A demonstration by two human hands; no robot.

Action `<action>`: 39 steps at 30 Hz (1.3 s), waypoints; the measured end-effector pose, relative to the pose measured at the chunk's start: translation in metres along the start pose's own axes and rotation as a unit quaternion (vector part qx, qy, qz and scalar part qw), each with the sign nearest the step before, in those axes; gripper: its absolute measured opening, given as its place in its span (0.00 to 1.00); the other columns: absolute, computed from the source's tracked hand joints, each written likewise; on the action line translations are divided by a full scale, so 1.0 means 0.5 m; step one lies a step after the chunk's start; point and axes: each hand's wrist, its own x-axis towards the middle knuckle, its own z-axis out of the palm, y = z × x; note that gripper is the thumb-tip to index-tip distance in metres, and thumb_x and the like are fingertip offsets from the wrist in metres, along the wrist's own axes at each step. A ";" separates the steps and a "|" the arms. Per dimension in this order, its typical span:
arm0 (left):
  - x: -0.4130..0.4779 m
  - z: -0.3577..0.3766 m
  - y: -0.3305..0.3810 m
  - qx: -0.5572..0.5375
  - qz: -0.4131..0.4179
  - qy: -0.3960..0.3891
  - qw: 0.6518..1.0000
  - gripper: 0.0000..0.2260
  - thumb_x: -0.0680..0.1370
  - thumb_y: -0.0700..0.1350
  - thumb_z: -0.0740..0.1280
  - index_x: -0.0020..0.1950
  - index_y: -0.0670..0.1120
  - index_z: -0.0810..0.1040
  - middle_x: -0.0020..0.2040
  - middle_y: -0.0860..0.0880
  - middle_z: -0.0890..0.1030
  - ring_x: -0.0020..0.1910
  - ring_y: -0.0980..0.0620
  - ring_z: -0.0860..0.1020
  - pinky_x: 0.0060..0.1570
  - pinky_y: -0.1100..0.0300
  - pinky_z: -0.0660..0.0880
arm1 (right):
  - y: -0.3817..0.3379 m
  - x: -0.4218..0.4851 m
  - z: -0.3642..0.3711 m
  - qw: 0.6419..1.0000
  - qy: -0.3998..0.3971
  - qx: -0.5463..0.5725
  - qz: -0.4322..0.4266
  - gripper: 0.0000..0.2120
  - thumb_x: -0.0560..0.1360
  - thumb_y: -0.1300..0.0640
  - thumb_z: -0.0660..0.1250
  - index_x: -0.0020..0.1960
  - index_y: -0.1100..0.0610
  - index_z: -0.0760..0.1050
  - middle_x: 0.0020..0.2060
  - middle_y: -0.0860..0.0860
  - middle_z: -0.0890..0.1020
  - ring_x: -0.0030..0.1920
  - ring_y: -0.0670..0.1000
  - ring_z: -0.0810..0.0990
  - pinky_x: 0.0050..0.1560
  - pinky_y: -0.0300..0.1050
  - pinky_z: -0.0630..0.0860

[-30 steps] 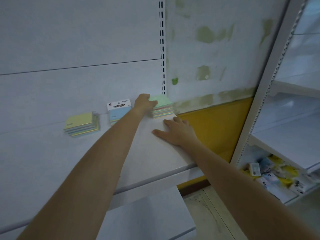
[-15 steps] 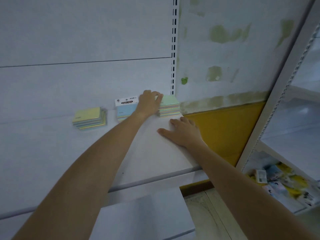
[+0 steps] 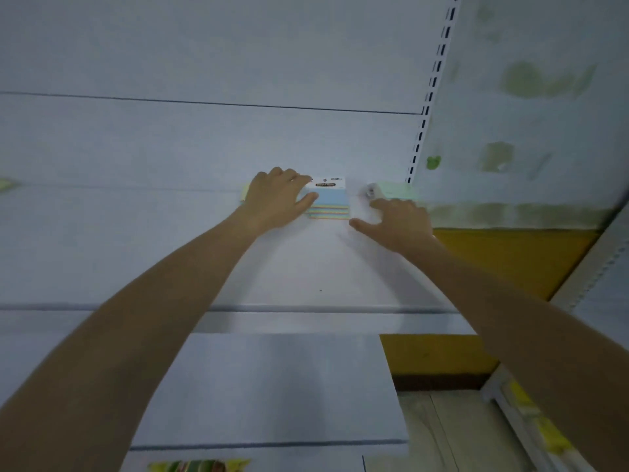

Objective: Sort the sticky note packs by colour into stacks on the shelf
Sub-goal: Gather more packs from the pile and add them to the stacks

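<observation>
- since the picture is dim and smeared, i report only what is plain: the blue stack [image 3: 330, 204] sits at the back of the shelf [image 3: 306, 267], close to the rear panel, with a white header card on its top pack.
- the left hand [image 3: 275, 201] is curled round the stack's left side, with the fingers over the far top corner and the thumb laid across the near left edge.
- the right hand [image 3: 400, 223] lies spread and relaxed on the shelf, holding nothing, just in front of the green stack [image 3: 396, 190]. i cannot tell whether a fingertip touches it.
- a yellow pack [image 3: 243, 195] peeps out behind the left hand.
- i expect these packs to be light, stiff as blocks and slick in their wrap, so the layers may slide over 1 another.
- the best hold, i think, is to pinch 2 opposite edges low down and keep the stack level, rather than shoving only the top pack.
</observation>
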 end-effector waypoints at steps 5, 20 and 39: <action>-0.080 -0.069 -0.143 0.036 -0.040 -0.008 0.999 0.24 0.79 0.59 0.52 0.71 0.49 0.65 0.69 0.45 0.72 0.66 0.43 0.70 0.60 0.51 0.67 | -0.200 0.001 -0.025 0.994 0.024 -0.018 -0.101 0.29 0.73 0.36 0.59 0.68 0.51 0.67 0.64 0.55 0.75 0.65 0.57 0.71 0.64 0.50 0.65; -0.472 -0.248 -0.710 0.101 -0.220 0.040 0.969 0.22 0.81 0.52 0.53 0.73 0.48 0.61 0.67 0.41 0.72 0.63 0.39 0.72 0.57 0.47 0.69 | -0.847 -0.069 0.067 0.954 0.051 0.031 -0.295 0.27 0.77 0.40 0.56 0.71 0.51 0.63 0.64 0.56 0.75 0.63 0.57 0.73 0.61 0.50 0.68; -0.580 -0.190 -1.226 0.084 -0.342 -0.149 0.924 0.27 0.79 0.62 0.47 0.76 0.57 0.47 0.77 0.48 0.56 0.74 0.44 0.59 0.69 0.44 0.60 | -1.315 0.163 0.237 0.941 -0.078 0.103 -0.312 0.33 0.74 0.36 0.56 0.74 0.46 0.53 0.71 0.54 0.66 0.70 0.56 0.66 0.66 0.52 0.65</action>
